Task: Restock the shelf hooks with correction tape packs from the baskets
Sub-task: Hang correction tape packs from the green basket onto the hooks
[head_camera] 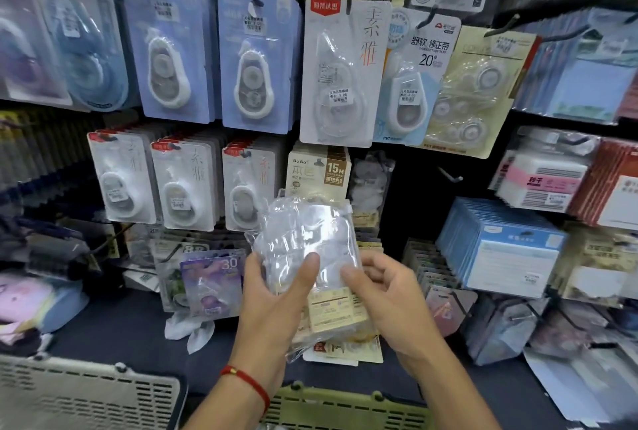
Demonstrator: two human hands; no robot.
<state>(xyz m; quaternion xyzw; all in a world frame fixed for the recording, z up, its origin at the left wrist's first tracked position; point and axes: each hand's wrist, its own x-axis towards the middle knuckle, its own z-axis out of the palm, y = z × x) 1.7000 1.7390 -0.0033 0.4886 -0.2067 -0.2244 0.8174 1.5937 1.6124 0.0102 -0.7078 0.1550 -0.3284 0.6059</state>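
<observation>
Left hand grips a bundle of correction tape packs from its left edge, thumb curled over the front of the clear wrap; right hand pinches the same bundle at its right side, fingertips on the plastic. Bundle sits chest-high in front of the display, between the two hands, touching no hook. Risks, as judged: the outer film is glossy and crumpled, so the grip may slide on it; if the wrap tears open unevenly, packs could spill onto the dark shelf ledge or into the green basket below. The bare hook to the right of the beige 15M packs looks like a possible target, but which hook matches this stock cannot be told; a wrong row is a real chance, since neighbouring cards look alike. Hang holes are hidden under the film, so threading could miss. Appearance: several flat blister packs stacked, clear bubbles uppermost, cream printed card backs showing at the lower end, all inside one loose transparent bag. A grey basket stands at lower left.
</observation>
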